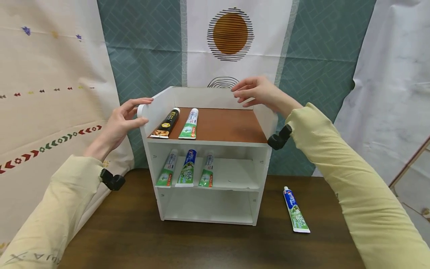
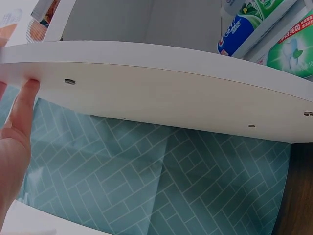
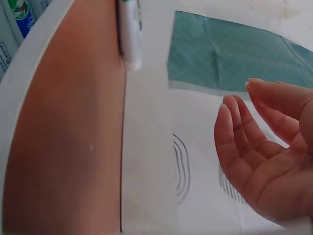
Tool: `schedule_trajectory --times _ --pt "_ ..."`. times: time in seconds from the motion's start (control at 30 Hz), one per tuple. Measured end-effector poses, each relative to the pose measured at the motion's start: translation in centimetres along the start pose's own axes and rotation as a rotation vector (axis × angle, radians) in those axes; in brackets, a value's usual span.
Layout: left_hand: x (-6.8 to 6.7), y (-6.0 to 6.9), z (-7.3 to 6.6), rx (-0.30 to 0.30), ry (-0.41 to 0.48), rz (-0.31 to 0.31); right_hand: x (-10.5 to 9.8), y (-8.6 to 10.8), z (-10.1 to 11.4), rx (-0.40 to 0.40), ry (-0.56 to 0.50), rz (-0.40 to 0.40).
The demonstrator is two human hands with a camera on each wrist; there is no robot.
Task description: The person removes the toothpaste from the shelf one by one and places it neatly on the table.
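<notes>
My left hand (image 1: 115, 125) holds the upper left side wall of a white three-level shelf unit (image 1: 208, 144), its fingers and thumb at the wall's rim. In the left wrist view, straight fingers (image 2: 24, 105) touch the outer face. Above the unit's right rear part hovers my right hand (image 1: 260, 93), fingers loosely bent, nothing in them. On the brown top lie a black toothpaste tube (image 1: 167, 123) and a green-and-white toothpaste tube (image 1: 189, 124). The middle level bears two green-and-white tubes (image 1: 168, 168) (image 1: 207, 170) with a blue-and-green tube (image 1: 187, 168) between them.
Another blue-and-green toothpaste tube (image 1: 296, 210) lies on the dark wooden table (image 1: 201, 246), right of the unit. The bottom level (image 1: 208, 207) shows its white interior. Behind hangs a patterned green and white cloth (image 1: 144, 45); a pale cloth (image 1: 50, 93) hangs at the left.
</notes>
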State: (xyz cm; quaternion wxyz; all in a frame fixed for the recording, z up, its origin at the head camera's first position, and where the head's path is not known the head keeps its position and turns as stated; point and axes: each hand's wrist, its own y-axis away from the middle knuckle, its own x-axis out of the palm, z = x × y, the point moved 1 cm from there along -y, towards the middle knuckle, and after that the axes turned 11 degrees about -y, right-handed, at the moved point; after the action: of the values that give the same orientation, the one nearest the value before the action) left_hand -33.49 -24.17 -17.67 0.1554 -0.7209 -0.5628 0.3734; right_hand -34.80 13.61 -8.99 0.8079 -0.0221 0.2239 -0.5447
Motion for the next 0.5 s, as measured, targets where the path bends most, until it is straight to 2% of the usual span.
schedule_trajectory --times 0.3,0.5 --pt "0.0 0.0 0.1 0.011 0.008 -0.001 4.1 -2.2 -1.1 0.078 0.043 0.098" --pt "0.0 -0.1 0.2 0.016 -0.002 -0.004 5.9 -3.2 -1.5 0.107 0.074 0.160"
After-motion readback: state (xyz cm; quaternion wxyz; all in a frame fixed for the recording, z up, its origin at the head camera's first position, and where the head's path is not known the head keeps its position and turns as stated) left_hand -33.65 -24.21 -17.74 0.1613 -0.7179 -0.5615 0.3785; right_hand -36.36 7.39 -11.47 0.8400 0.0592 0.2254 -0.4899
